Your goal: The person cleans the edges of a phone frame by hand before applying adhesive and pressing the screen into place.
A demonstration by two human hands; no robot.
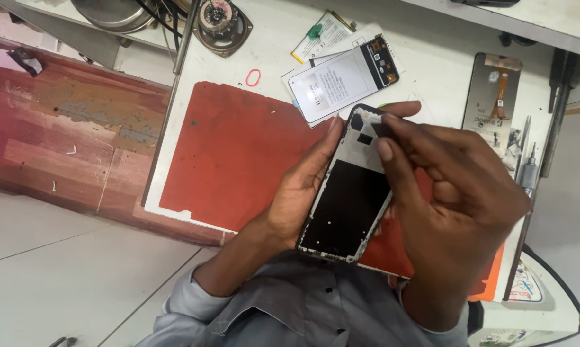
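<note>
Left hand (303, 186) grips phone frame (351, 193) by its left edge, held tilted above red mat (232, 154). Right hand (457, 199) closed at frame's top end, thumb and forefinger pinching small dark piece (385, 128) near camera cutout. Beyond hands: white-backed phone (341, 80) flat on desk (431, 58). Right of right hand: display panel (492, 103) with orange flex, then screwdriver (527, 170). Beyond left hand: speaker (220, 22), small red ring (253, 78).

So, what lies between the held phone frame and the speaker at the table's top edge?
In the head view, a white phone panel lies between the frame and the speaker.
</note>
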